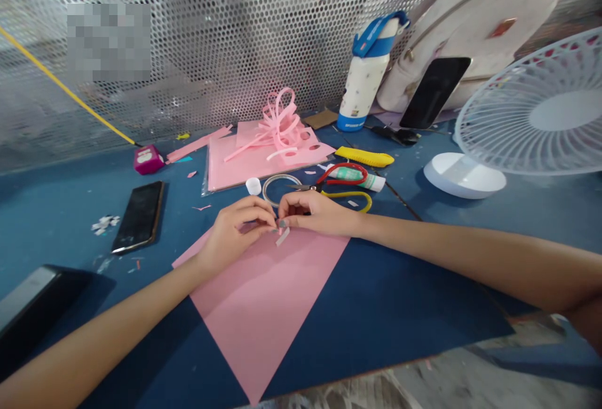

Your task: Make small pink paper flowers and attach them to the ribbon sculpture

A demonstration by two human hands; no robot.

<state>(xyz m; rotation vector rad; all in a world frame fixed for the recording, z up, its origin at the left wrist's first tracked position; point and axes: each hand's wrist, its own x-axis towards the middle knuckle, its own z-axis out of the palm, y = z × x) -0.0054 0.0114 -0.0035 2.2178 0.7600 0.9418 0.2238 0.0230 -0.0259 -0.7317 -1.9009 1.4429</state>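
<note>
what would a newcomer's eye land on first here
First comes the big pink sheet, lying cornerwise on the blue table in the foreground. At its far corner the left hand and right hand meet fingertip to fingertip, pinching a small pale strip. Behind them sits a pile of curled pink strips, and a white fan fills the right side.

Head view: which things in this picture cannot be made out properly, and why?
1. White strip: too small; the left hand and right hand cover its top, so the grip is hidden.
2. Patch on the mesh wall: blurred out.
3. Dark object: cut off by the left edge.
4. Fan: cut off by the right edge.
</note>
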